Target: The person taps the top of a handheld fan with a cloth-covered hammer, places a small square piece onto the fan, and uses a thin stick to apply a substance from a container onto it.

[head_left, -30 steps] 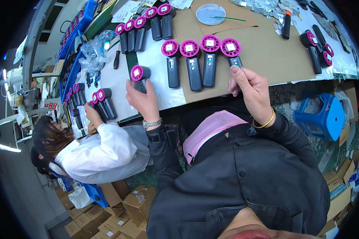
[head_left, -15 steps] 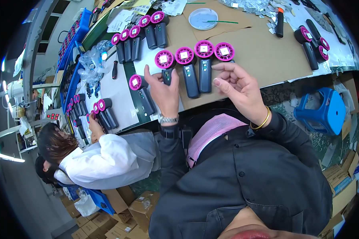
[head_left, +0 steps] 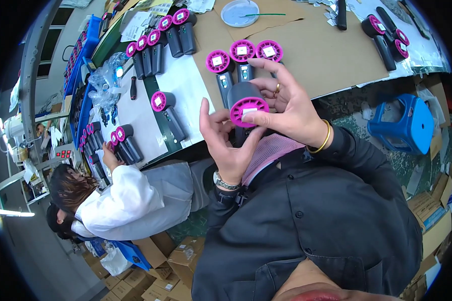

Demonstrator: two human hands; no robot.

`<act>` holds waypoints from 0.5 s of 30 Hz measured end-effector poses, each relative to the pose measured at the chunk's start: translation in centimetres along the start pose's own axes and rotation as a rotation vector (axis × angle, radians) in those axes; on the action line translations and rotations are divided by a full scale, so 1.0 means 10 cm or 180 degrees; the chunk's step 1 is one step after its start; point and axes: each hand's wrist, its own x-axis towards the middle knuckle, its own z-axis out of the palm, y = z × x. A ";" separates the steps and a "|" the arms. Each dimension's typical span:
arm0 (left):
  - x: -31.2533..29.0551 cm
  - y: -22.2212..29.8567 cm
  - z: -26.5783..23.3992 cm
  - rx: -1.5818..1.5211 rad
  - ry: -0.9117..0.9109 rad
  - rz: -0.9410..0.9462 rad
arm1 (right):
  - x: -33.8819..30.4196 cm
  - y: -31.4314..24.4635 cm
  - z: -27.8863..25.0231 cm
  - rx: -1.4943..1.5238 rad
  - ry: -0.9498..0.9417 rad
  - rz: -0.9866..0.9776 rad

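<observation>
I hold a dark grey hair dryer (head_left: 242,95) with a magenta grille in front of me, at the table's near edge. My left hand (head_left: 228,145) is closed around its handle, which my fingers mostly hide. My right hand (head_left: 294,105) grips the head, the thumb pressed by the white square on the grille. Just beyond my hands lie three more such dryers, among them a left one (head_left: 217,61), a middle one (head_left: 242,50) and a right one (head_left: 269,50). Another dryer (head_left: 168,115) lies alone to the left.
Several more dryers (head_left: 173,35) lie far left, and a few (head_left: 381,42) far right. A white round lid (head_left: 240,13) with a green stick sits at the back. A co-worker in white (head_left: 120,200) works at left. A blue stool (head_left: 404,123) stands right.
The leftmost dryer of the near row has been picked up and brought toward me, its grille now facing up between my hands. My right hand, empty before, has come onto its head.
</observation>
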 end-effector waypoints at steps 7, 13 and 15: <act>0.22 0.32 -0.09 -0.1158 -0.0878 -0.0938 | -0.18 0.02 0.06 -0.0204 -0.0346 -0.0323; 0.12 0.27 -0.10 -0.1150 -0.0852 -0.0963 | -0.23 0.07 0.05 -0.0335 -0.0328 -0.0423; 0.12 0.27 -0.10 -0.1148 -0.0843 -0.1040 | -0.24 0.13 0.05 -0.0542 -0.0232 -0.0580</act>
